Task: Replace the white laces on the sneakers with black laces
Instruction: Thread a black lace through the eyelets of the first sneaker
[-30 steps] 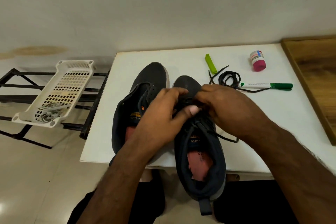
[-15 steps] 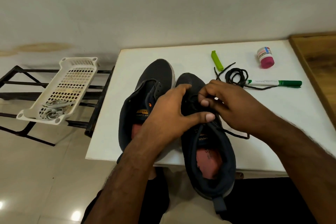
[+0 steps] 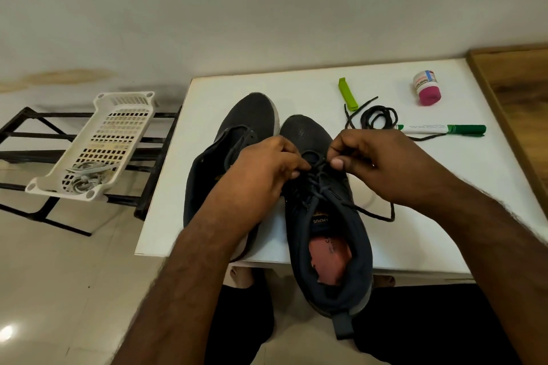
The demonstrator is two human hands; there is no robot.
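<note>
Two dark grey sneakers stand side by side on the white table. The right sneaker has a black lace threaded through its eyelets, one end trailing to the right. My left hand and my right hand both pinch this lace above the lower eyelets. The left sneaker lies partly under my left forearm and shows no lace. A second coiled black lace rests behind the sneakers. White laces lie in a white basket to the left.
A green marker, a lime-green clip and a small pink-capped bottle lie at the back right of the table. A wooden surface adjoins it on the right. The basket sits on a black metal rack.
My hands have drawn slightly apart over the right sneaker. The left thumb has left the tongue, and both hands now pinch the lace near the lower eyelets.
</note>
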